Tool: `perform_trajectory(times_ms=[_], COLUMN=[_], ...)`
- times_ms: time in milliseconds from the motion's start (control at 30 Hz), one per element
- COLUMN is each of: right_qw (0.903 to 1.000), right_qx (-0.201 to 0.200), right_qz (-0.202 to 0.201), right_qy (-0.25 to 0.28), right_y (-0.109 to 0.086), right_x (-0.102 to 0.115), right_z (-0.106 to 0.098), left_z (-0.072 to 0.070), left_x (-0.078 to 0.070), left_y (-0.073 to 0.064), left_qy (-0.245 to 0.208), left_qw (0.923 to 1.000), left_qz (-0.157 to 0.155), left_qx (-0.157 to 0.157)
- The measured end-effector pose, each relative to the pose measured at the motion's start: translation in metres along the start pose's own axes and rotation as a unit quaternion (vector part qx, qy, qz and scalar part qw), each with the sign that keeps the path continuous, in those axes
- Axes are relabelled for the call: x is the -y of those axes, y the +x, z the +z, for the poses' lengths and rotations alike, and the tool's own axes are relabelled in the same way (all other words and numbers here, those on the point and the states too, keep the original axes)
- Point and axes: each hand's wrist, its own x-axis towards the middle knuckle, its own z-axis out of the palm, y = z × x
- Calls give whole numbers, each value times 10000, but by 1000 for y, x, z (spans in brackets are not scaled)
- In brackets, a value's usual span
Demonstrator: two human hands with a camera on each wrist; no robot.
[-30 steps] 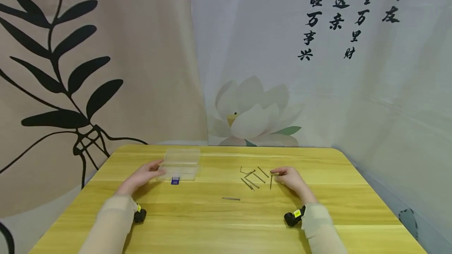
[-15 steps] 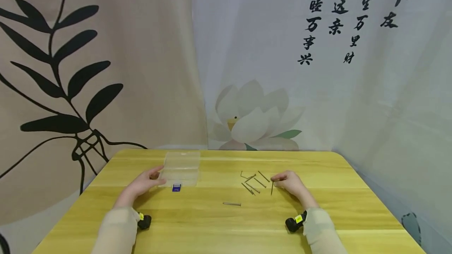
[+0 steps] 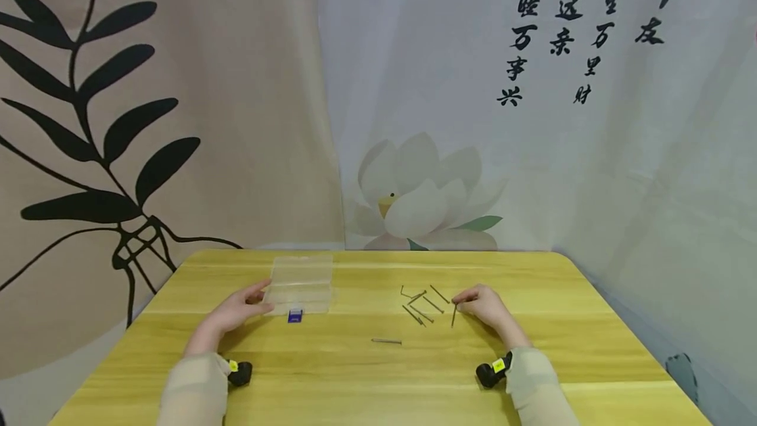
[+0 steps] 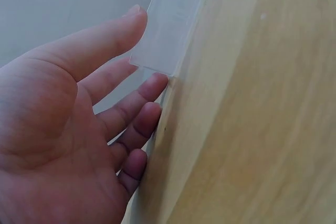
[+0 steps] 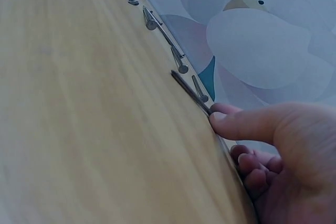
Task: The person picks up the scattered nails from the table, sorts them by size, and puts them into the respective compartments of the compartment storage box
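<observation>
The right hand (image 3: 481, 304) pinches a slim metal nail (image 5: 190, 92) between thumb and forefinger at one end; a firm, steady pinch should keep its straight shank from swivelling. Round-headed loose nails (image 3: 434, 304) lie nearby on the wood-grained surface (image 3: 331, 380). The left hand's (image 3: 239, 307) grip is slack, its fingers at the left side of the thin, clear plastic box (image 3: 301, 273) with a blue latch (image 3: 294, 316); gentle contact should steady it without flexing its walls.
</observation>
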Motion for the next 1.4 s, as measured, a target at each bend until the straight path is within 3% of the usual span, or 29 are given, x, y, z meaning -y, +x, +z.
perform_trajectory(times_ms=[233, 700, 1000, 1200, 1400], right_qw=[9999, 9931, 9932, 9930, 9934], right_qx=[24, 558, 934, 712, 441], right_qz=[-51, -933, -675, -516, -290], right_qy=[-152, -432, 178, 786, 1020], right_y=[4, 3, -1, 1, 2], right_x=[2, -7, -2, 6, 12], right_z=[-1, -11, -14, -12, -13], left_z=[-1, -2, -1, -1, -2], left_x=[4, 1, 2, 3, 5], left_y=[-2, -3, -3, -2, 0], left_qy=[-204, -162, -215, -361, -345], left_qw=[9998, 9999, 9997, 9992, 9992], left_qz=[-44, 5, -124, -180, -200], left_qx=[50, 36, -15, 61, 98])
